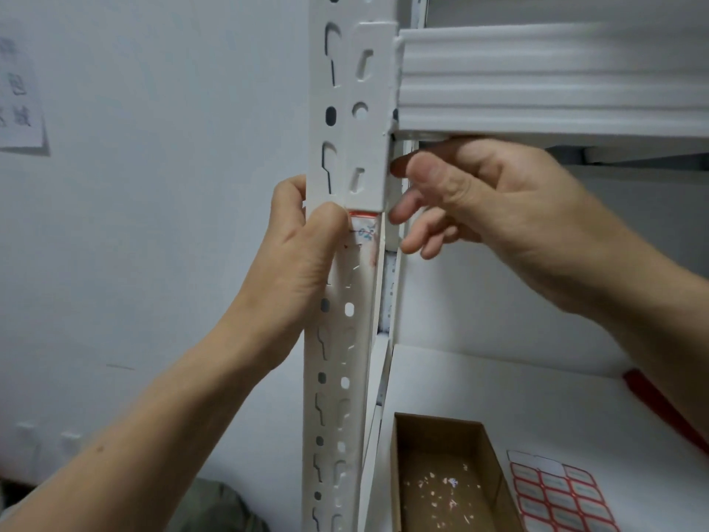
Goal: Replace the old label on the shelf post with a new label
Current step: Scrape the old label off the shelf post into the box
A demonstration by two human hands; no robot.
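Note:
A white perforated shelf post runs up the middle of the head view. A worn label with a red top edge and faint blue writing sticks to the post just below a bracket. My left hand wraps the post from the left, its thumb pressed on the label's left edge. My right hand hovers to the right of the post with its fingers spread and nothing in it. A sheet of red-bordered labels lies on the lower shelf at the bottom right.
A white ribbed shelf beam crosses the top right. An open cardboard box holding paper scraps sits on the lower white shelf. A red object lies at the right edge. A paper notice hangs on the left wall.

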